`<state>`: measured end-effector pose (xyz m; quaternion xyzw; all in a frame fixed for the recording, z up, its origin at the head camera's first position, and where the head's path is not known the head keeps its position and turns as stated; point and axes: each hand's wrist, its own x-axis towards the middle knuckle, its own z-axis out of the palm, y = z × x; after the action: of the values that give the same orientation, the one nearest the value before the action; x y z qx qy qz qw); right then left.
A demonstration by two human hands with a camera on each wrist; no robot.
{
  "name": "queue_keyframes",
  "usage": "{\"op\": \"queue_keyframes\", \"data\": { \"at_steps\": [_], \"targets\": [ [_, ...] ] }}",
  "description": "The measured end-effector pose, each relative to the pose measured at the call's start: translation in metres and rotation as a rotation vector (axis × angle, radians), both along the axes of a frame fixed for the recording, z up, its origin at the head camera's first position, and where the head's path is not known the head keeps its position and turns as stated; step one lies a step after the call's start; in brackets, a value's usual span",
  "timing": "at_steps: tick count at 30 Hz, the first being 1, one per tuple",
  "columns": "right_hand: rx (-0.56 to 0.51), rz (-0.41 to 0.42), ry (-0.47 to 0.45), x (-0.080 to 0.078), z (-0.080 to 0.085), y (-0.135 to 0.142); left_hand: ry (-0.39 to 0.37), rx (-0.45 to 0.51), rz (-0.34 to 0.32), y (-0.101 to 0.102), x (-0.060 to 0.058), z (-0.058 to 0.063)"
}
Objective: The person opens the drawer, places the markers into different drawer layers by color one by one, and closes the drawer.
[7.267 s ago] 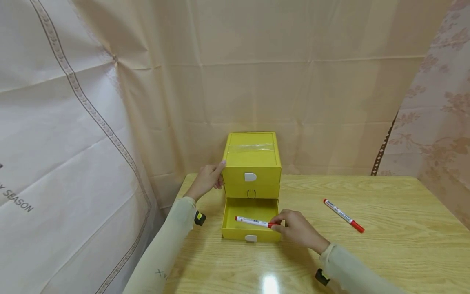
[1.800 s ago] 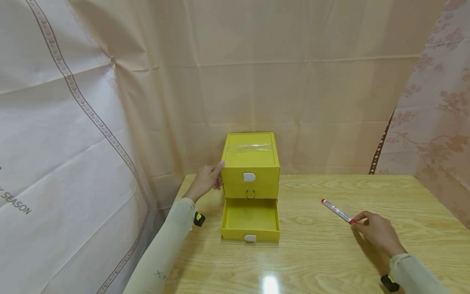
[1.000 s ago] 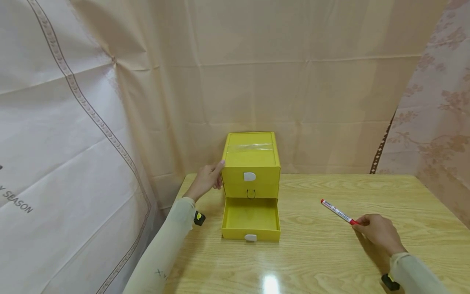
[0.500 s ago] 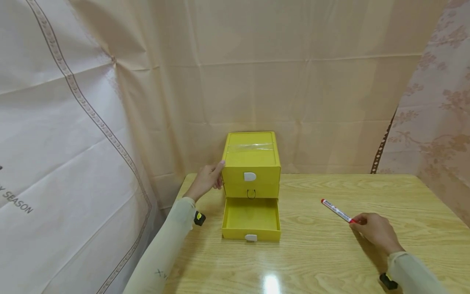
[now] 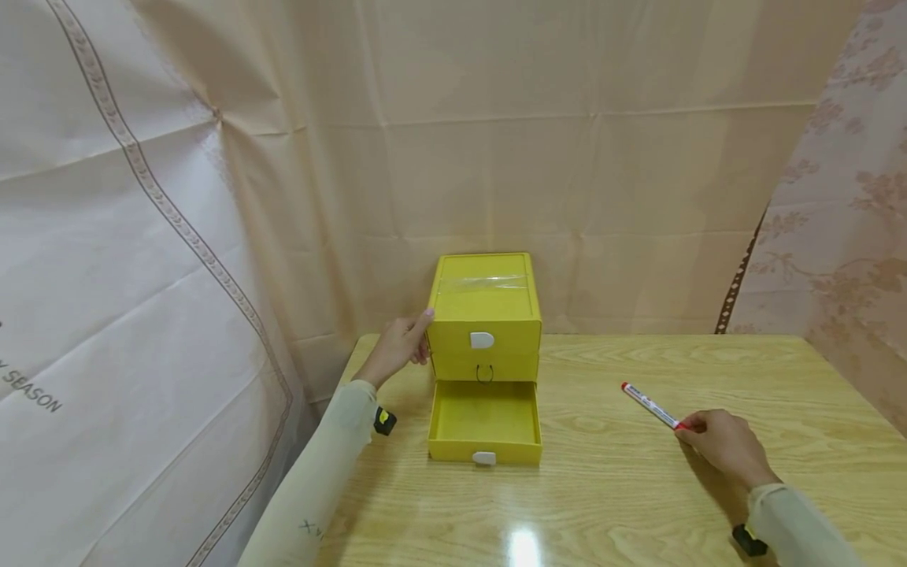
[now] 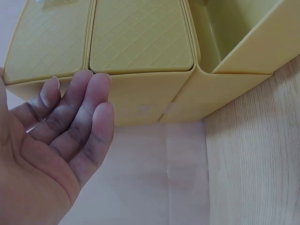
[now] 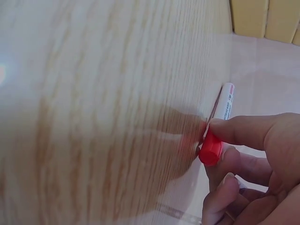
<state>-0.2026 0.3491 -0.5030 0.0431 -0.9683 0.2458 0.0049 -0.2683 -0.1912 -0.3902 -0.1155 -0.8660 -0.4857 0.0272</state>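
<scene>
My right hand [image 5: 730, 446] pinches a white marker [image 5: 648, 405] by its red cap [image 7: 211, 149] between thumb and index finger, low over the table on the right. The marker lies slanted, its far tip pointing up and left in the head view. My left hand [image 5: 397, 346] rests on the left side of a yellow drawer unit [image 5: 485, 299], thumb at the upper front edge. In the left wrist view its fingers [image 6: 93, 126] are loosely bent, tips against the unit's edge. The bottom drawer [image 5: 485, 452] is pulled out toward me; the drawers above it are closed.
The unit stands at the back of the wooden table [image 5: 595, 504], left of the middle. A beige cloth [image 5: 482, 157] hangs behind. A white printed sheet [image 5: 142, 315] hangs on the left, a flowered one [image 5: 850, 220] on the right.
Earlier my right hand held a marker over the bottom drawer while another lay on the table. Now it holds one on the right; the other is out of sight. My left hand has stayed put.
</scene>
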Motion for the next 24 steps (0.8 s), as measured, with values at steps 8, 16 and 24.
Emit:
{"op": "queue_keyframes", "data": {
  "at_steps": [8, 16, 24],
  "targets": [
    [0.005, 0.011, 0.012, 0.0026, 0.0012, 0.0001, -0.005, -0.002, 0.005, -0.0002, 0.0003, -0.0002],
    [-0.004, 0.021, 0.010, 0.0048, 0.0033, -0.0028, -0.018, 0.008, 0.004, -0.0002, 0.0002, -0.0005],
    [-0.010, 0.023, 0.023, 0.0074, 0.0048, -0.0069, -0.012, 0.002, 0.008, 0.0001, 0.0006, 0.0000]
  ]
}}
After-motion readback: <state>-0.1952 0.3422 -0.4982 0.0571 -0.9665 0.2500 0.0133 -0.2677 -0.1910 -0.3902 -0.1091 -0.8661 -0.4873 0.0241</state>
